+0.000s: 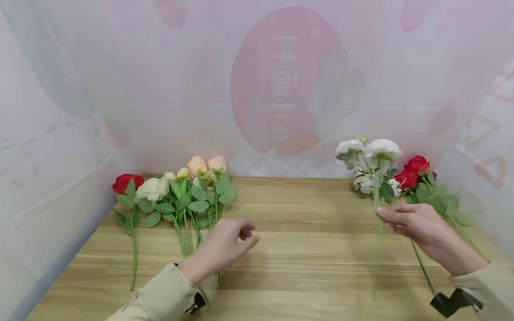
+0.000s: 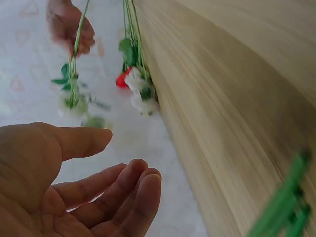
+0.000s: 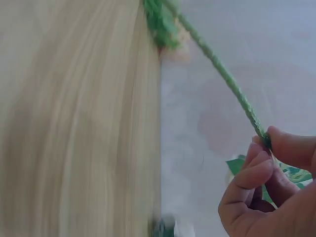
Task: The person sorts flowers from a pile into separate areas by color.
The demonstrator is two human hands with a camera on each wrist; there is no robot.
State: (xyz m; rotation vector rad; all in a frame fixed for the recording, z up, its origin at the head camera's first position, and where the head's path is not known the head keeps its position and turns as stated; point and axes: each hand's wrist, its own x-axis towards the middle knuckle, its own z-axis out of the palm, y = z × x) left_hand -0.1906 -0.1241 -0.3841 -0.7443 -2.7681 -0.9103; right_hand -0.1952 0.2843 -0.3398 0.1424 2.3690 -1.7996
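My right hand pinches the green stem of a white artificial flower between thumb and fingertips. Its white blooms stand upright above the hand in the head view, and the lower stem is blurred. In the left wrist view the same flower's blooms hang blurred below the right hand. My left hand holds nothing; its fingers are loosely bent and the thumb stands apart from them. It hovers over the table, in front of the stems of peach roses.
A single red rose lies at the far left, beside a cream-white rose. At the right back lie more white flowers and red roses with long stems. A printed cloth walls the table's back and sides.
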